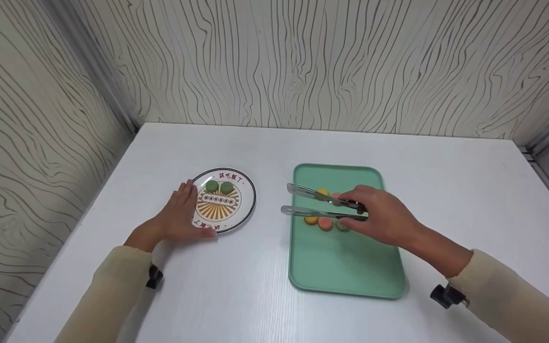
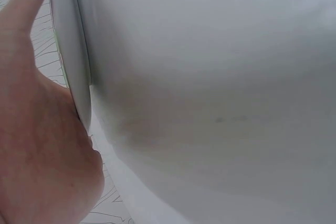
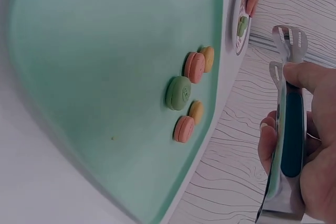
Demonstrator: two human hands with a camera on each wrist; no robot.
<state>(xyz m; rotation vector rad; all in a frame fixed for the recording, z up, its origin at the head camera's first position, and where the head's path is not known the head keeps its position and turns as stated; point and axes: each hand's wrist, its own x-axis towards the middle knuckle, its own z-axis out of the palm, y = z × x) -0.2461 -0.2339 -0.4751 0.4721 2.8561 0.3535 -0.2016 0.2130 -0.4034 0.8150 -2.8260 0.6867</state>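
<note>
My right hand (image 1: 383, 215) holds metal tongs (image 3: 292, 145) with dark grips above the green tray (image 1: 346, 267). The tongs' arms stand apart with nothing between their slotted tips, which point left past the tray's edge. Under them on the tray lie several macarons: pink (image 3: 195, 67), yellow (image 3: 196, 111) and a green one (image 3: 178, 93). My left hand (image 1: 179, 212) rests against the left rim of a round patterned plate (image 1: 243, 214), its fingers extended and the thumb along the near rim. Two green macarons (image 1: 219, 186) sit side by side on the plate's far part.
A white table (image 1: 250, 295) bears the plate on the left and the tray to its right, with a gap of tabletop between. Wood-grain patterned panels (image 1: 298, 62) stand behind the table and at its sides.
</note>
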